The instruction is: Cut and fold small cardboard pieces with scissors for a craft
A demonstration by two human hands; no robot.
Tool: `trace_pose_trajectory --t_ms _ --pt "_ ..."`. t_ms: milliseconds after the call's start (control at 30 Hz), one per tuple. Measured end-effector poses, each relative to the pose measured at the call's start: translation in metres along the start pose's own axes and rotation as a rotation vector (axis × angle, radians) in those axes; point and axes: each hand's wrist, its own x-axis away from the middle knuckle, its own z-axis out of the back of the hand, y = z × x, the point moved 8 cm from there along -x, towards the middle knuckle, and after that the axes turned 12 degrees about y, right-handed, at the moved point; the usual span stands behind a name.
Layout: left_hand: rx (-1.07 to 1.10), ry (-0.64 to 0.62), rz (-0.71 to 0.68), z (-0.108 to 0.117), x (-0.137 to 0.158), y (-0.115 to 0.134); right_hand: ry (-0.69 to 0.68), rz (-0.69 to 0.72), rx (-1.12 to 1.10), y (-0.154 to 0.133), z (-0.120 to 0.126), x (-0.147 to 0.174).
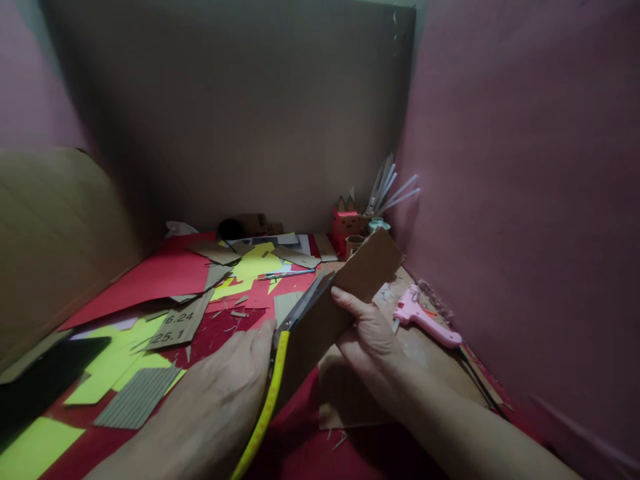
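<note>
My right hand [369, 337] grips a brown cardboard piece [373, 267], thumb lying across its face, and holds it tilted above the table. My left hand [233, 373] is closed around scissors [310, 300], whose dark blades lie along the left edge of the cardboard. The scissors' handles are mostly hidden by my left hand. A yellow curved strip [273, 390] runs down beside that hand; whether it belongs to the scissors I cannot tell. Under my right forearm lies another flat cardboard piece [345, 400].
A pink hot glue gun [425, 320] rests on a board at right, near the pink wall. Yellow paper [125, 353], red paper [165, 280], corrugated card [137, 398] and printed cardboard [183, 320] cover the left. Behind stand a red box [345, 227] and clear glue sticks [395, 190].
</note>
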Motion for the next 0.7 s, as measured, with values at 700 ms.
trace_pose_trajectory --t_ms 700 --pt "-0.06 -0.026 -0.04 0.0006 0.0017 0.0018 0.066 -0.084 0.013 0.0045 0.0052 0.0001"
